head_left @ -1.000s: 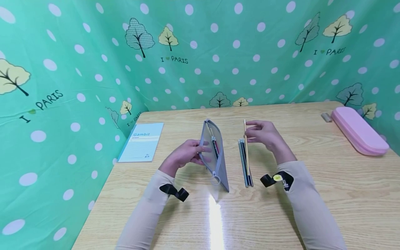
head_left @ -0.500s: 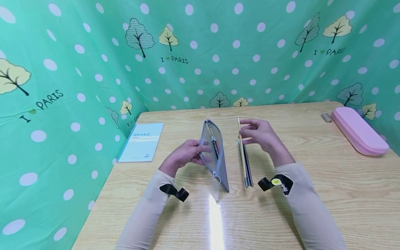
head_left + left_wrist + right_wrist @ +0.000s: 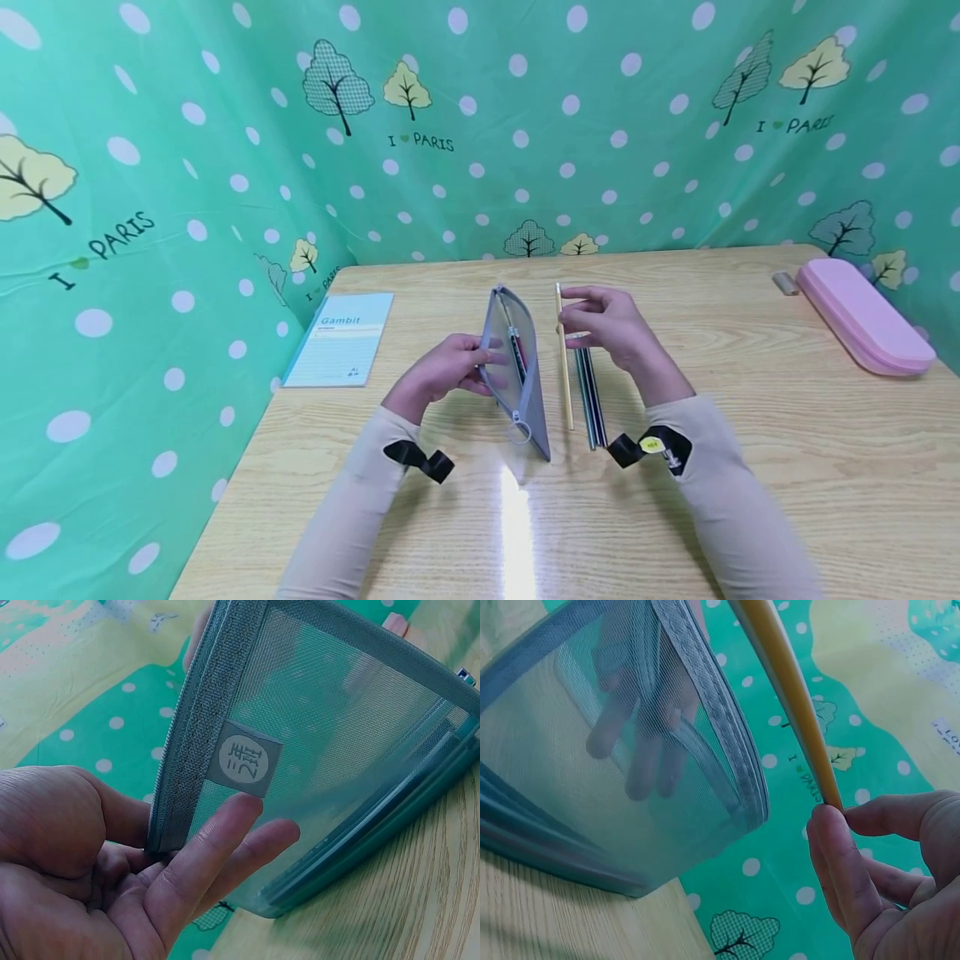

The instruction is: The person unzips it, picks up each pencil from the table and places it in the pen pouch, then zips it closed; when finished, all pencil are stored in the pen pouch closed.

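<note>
My left hand [image 3: 453,371] pinches the rim of a grey mesh zip pencil pouch [image 3: 536,417], which stands on its edge with its mouth open. Several pencils [image 3: 517,354] show inside it. In the left wrist view, two fingers lie along the mesh near a small grey label [image 3: 244,754]. Between thumb and fingertips, my right hand [image 3: 618,333] holds a yellow pencil [image 3: 566,375] by its upper end, just right of the pouch and apart from it. Several dark pencils [image 3: 591,404] lie side by side on the table, below the right hand.
A light-blue notebook [image 3: 341,342] lies at the table's left. On the far right are a pink pencil case [image 3: 862,312] and a small grey-brown eraser-like block [image 3: 785,283]. A green dotted curtain [image 3: 480,133] hangs behind the wooden table [image 3: 750,467].
My right hand has moved left with the yellow pencil, from above the dark pencils to beside the pouch. The left hand and the pouch have stayed put.
</note>
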`<action>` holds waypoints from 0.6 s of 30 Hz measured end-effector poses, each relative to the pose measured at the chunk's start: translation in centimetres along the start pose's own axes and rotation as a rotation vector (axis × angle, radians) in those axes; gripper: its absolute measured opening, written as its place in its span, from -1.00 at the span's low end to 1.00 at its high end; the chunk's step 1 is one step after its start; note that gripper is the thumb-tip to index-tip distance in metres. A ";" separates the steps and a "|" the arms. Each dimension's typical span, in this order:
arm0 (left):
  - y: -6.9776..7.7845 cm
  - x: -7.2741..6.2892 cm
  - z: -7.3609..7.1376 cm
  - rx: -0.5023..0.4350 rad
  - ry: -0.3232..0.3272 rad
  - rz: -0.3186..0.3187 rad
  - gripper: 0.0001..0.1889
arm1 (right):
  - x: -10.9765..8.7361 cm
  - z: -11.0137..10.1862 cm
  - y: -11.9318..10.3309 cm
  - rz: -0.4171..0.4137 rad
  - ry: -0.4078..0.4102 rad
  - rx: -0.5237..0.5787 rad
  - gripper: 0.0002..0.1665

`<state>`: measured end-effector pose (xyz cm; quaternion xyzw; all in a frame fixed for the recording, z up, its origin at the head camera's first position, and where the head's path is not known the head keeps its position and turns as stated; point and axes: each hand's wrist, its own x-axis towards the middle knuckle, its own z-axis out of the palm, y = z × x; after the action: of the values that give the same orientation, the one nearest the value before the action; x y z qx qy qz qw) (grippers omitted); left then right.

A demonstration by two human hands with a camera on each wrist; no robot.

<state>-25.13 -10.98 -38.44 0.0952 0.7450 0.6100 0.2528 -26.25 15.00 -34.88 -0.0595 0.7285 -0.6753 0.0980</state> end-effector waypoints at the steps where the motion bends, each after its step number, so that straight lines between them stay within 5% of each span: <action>1: 0.0 0.0 0.0 0.002 0.001 -0.001 -0.52 | 0.1 0.2 0.0 0.001 0.000 0.003 -0.39; 18: -0.1 0.1 0.0 -0.008 0.016 -0.003 -0.55 | 0.6 2.3 -0.7 -0.002 0.002 0.056 -0.40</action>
<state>-25.18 -10.97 -38.58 0.0884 0.7447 0.6133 0.2482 -26.33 12.56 -34.40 -0.0567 0.7092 -0.6958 0.0985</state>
